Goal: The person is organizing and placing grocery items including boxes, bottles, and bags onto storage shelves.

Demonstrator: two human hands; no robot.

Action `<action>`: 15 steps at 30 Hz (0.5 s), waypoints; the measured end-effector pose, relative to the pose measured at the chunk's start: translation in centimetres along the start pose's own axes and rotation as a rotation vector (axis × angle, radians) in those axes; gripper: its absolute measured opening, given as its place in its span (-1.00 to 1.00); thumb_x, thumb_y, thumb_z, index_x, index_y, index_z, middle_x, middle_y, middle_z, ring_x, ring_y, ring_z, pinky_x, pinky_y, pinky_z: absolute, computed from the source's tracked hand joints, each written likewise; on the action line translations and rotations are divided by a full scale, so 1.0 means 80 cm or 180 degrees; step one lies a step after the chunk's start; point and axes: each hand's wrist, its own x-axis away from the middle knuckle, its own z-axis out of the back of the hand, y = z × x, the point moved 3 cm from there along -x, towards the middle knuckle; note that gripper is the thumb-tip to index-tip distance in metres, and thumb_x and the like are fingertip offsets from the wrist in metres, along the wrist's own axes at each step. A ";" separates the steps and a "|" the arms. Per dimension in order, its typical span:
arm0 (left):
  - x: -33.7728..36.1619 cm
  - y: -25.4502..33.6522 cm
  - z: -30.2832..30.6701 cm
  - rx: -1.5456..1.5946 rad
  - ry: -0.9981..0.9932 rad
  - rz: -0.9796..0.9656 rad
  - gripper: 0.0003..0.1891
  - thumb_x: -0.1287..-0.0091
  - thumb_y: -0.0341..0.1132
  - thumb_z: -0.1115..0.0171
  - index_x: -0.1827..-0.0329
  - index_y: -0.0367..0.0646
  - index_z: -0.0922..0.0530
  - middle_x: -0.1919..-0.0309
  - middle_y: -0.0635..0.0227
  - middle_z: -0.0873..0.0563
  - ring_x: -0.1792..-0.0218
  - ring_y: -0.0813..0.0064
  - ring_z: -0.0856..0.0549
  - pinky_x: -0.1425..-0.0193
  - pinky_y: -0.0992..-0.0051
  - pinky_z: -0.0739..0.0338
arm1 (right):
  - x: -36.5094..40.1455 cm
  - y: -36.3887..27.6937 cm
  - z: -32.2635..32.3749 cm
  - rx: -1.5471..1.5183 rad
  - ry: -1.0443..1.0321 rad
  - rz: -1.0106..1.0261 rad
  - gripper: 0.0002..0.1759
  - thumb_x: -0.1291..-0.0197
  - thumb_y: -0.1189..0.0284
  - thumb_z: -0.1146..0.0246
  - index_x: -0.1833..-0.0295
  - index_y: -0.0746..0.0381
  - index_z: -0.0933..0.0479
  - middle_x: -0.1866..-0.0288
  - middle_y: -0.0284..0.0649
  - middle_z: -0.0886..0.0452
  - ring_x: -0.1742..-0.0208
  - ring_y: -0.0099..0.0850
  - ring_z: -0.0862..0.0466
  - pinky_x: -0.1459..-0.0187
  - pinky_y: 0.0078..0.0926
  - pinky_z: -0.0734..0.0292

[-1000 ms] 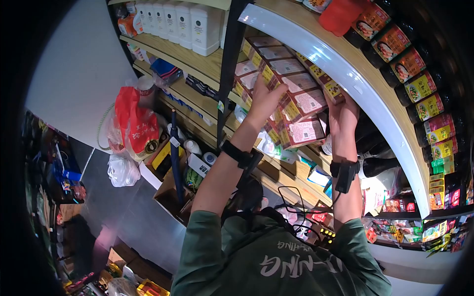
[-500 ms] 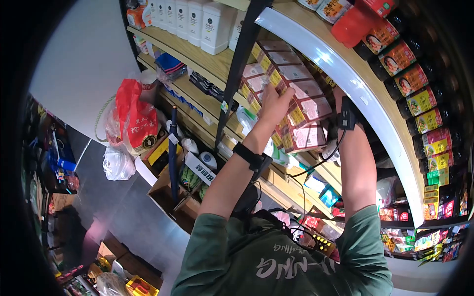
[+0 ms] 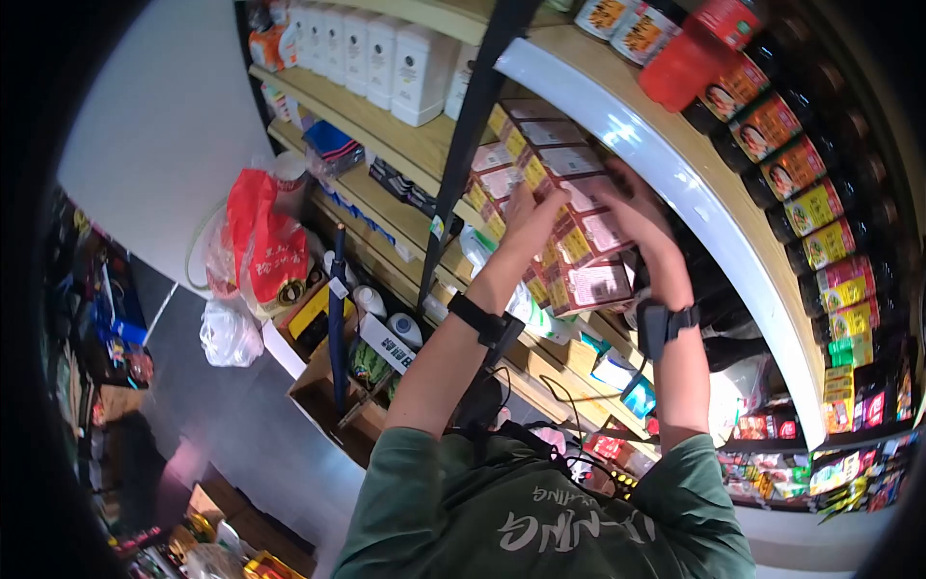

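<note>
Several pink-and-yellow boxes (image 3: 569,162) are stacked at a tilt on the shelf under the curved white edge. My left hand (image 3: 529,217) lies against the near left side of the stack, its thumb on a box and its other fingers partly hidden. On the stack's right side, my right hand (image 3: 641,217) has its fingers spread, touching or very close to the boxes. A lower box (image 3: 598,283) shows below both hands. Dark bands with small devices sit on both wrists.
A curved white shelf edge (image 3: 675,164) runs right of the boxes, with sauce bottles (image 3: 805,159) behind it. White bottles (image 3: 417,72) line the upper left shelf. An open carton (image 3: 338,410) holds an umbrella (image 3: 338,318). A red bag (image 3: 265,236) is beside it.
My right hand has come out from behind the boxes, further left, and its spread fingers now show. My left hand stays at the stack. The view has shifted slightly.
</note>
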 end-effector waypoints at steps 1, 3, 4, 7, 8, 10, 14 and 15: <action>0.000 0.006 -0.001 0.0204 -0.0051 0.0095 -0.14 -0.13 0.13 -0.26 -0.28 -0.48 -0.32 -0.24 -0.21 -0.42 -0.28 -0.10 -0.40 -0.40 0.22 -0.21 | 0.013 0.002 -0.008 0.0491 -0.0244 0.0033 -0.11 -0.05 -0.08 -0.37 -0.30 0.38 -0.41 -0.35 0.16 -0.37 -0.42 -0.06 -0.34 -0.39 -0.28 -0.22; -0.002 0.002 -0.013 0.0031 -0.0293 0.0291 -0.15 -0.28 0.20 -0.09 -0.37 -0.43 -0.27 -0.35 -0.23 -0.32 -0.40 -0.09 -0.28 -0.48 0.21 -0.11 | 0.029 0.013 -0.020 0.1676 -0.0219 0.0755 0.03 0.04 -0.23 -0.31 -0.37 0.33 -0.37 -0.38 0.23 -0.33 -0.44 0.01 -0.30 -0.43 -0.22 -0.16; -0.008 -0.007 -0.019 -0.0177 0.0120 0.0308 -0.15 -0.34 0.23 0.04 -0.40 -0.41 -0.25 -0.41 -0.21 -0.23 -0.46 -0.08 -0.17 -0.52 0.20 -0.01 | 0.040 0.000 -0.021 0.1865 -0.0119 0.0651 0.06 0.09 -0.21 -0.31 -0.38 0.36 -0.34 -0.39 0.23 -0.32 -0.46 0.01 -0.29 -0.44 -0.23 -0.15; -0.010 -0.017 -0.027 -0.0541 0.0317 0.0394 -0.15 -0.46 0.27 0.42 -0.51 -0.36 -0.11 -0.54 -0.15 0.00 -0.57 -0.02 0.12 -0.59 0.16 0.27 | 0.027 0.018 -0.018 0.1447 -0.0325 0.0463 0.04 0.10 -0.13 -0.35 -0.37 0.41 -0.33 -0.41 0.20 -0.27 -0.50 0.01 -0.18 -0.49 -0.29 -0.02; -0.013 -0.024 -0.029 -0.0453 0.0281 0.0111 -0.17 -0.48 0.24 0.40 -0.52 -0.35 -0.09 -0.53 -0.15 -0.02 -0.56 -0.03 0.08 -0.59 0.19 0.23 | 0.017 0.020 -0.011 0.1363 -0.0490 0.0446 0.05 0.11 -0.05 -0.36 -0.41 0.40 -0.29 -0.39 0.12 -0.35 -0.44 -0.09 -0.30 -0.44 -0.35 -0.14; 0.011 0.013 -0.026 0.0988 -0.0223 0.0306 -0.35 -0.57 0.05 0.34 -0.45 -0.36 -0.18 -0.40 0.12 -0.34 -0.37 0.27 -0.38 -0.44 0.32 -0.23 | 0.012 0.023 0.005 0.0685 -0.0760 0.0000 0.03 0.10 -0.03 -0.37 -0.42 0.39 -0.28 -0.37 0.06 -0.40 -0.40 -0.16 -0.35 -0.40 -0.41 -0.19; 0.008 -0.003 -0.045 0.2748 -0.1217 0.0048 -0.38 -0.51 -0.13 0.08 -0.51 -0.30 -0.05 -0.36 0.14 -0.32 -0.36 0.33 -0.33 -0.43 0.36 -0.23 | 0.008 0.022 0.029 0.0267 -0.0897 -0.0162 -0.17 -0.02 0.15 -0.32 -0.42 0.26 -0.35 -0.23 -0.10 -0.56 -0.22 -0.37 -0.51 -0.22 -0.51 -0.39; 0.011 0.001 -0.052 0.2708 -0.1253 0.0075 -0.38 -0.51 -0.13 0.08 -0.51 -0.30 -0.05 -0.36 0.14 -0.32 -0.36 0.33 -0.33 -0.43 0.36 -0.23 | -0.004 0.034 0.035 0.0382 -0.0800 -0.0072 -0.25 -0.06 0.20 -0.29 -0.40 0.25 -0.39 -0.21 -0.11 -0.58 -0.18 -0.38 -0.53 -0.20 -0.48 -0.41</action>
